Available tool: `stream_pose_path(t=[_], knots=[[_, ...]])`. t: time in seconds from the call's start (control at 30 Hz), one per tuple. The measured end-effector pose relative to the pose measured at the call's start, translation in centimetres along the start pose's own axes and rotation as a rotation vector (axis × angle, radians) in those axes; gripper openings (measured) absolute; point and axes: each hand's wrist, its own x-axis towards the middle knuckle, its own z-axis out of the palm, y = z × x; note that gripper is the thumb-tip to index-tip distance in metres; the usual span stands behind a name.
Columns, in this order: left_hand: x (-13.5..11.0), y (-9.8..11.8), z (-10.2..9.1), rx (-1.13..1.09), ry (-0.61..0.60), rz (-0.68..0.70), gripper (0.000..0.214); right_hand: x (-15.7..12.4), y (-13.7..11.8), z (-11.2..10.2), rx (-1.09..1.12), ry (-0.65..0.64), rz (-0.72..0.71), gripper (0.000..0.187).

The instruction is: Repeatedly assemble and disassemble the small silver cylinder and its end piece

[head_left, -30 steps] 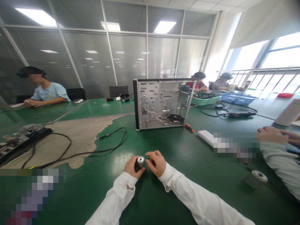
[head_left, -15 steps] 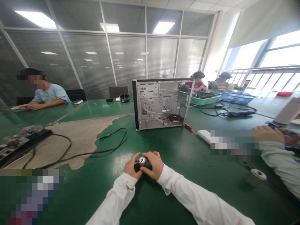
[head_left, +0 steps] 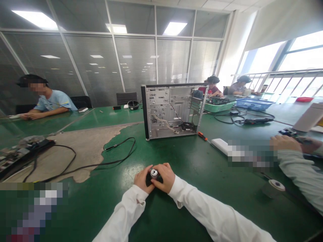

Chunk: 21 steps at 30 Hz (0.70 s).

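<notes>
Close in front of me a small dark-sided cylinder (head_left: 154, 173) with a pale metal top stands upright between my hands. There are dark spots on its top; its exact kind I cannot make out. My left hand (head_left: 142, 180) curls round it from the left, fingertips against its side. From the right my right hand (head_left: 165, 178) wraps it with bent fingers, thumb at the near side. The fingertips of both hands nearly meet, and they hide the cylinder's lower part. Beyond them stands an open computer case (head_left: 174, 112) with loose cables and a fan inside.
An orange-handled screwdriver (head_left: 202, 136) and a white bar (head_left: 220, 145) lie right of the case. A larger cylinder (head_left: 274, 189) stands near a co-worker's hand (head_left: 286, 143). Black cable (head_left: 101, 164) crosses the left side. Green and blue baskets (head_left: 254, 104) are at the back right.
The cylinder and my fingers have shifted very slightly to the right, with the left fingers closer round it. The co-worker's hands at the right have moved a little.
</notes>
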Motion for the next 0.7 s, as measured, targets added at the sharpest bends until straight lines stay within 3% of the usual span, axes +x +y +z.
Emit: stream_pose_path(t=[0.2, 0.37, 0.57, 0.7], knots=[[-0.1, 0.0, -0.5, -0.071, -0.004, 0.061, 0.061, -0.3, -0.4, -0.8, -0.004, -0.021, 0.010, 0.034], [0.1, -0.4, -0.7, -0.180, 0.050, 0.029, 0.054, -2.3, -0.8, -2.9, -0.006, -0.020, 0.061, 0.035], [0.1, -0.2, -0.5, -0.184, 0.091, 0.008, 0.043, -8.0, 0.6, -6.6, -0.121, 0.065, 0.135, 0.035], [0.1, 0.0, -0.6, -0.188, 0.106, -0.020, 0.040, -13.5, 2.4, -10.2, -0.330, 0.102, 0.296, 0.037]])
